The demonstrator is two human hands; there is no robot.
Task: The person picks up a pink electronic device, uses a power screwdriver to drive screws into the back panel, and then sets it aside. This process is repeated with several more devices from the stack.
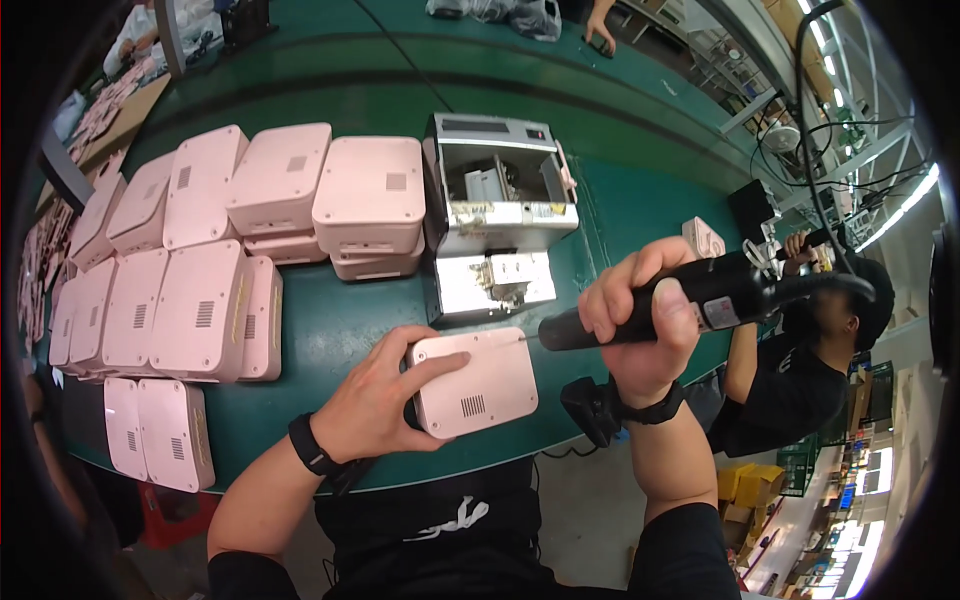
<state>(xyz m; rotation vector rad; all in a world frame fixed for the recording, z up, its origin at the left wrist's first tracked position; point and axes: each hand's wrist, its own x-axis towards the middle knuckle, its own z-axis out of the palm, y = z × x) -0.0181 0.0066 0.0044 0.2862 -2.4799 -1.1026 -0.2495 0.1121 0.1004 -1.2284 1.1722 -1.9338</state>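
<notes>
A pale pink plastic housing [490, 375] lies on the green bench near its front edge, its vented side with corner screw holes facing up. My left hand [385, 390] grips its left side, thumb across the top and fingers over the far-left edge. In my right hand [645, 310] is a black electric screwdriver [590, 328], held nearly level with the fingers wrapped round its body. The thin bit points left and reaches the housing's far-right corner; whether it sits in a screw there I cannot tell. A cable leaves the tool's rear end.
Stacks of similar pink housings [200, 305] fill the bench's left side. Beyond my hands stands a metal screw feeder [500, 205]. Another small pink piece [703, 238] lies at the right, near a co-worker [800, 370]. Another person's hand [600, 38] rests across the bench.
</notes>
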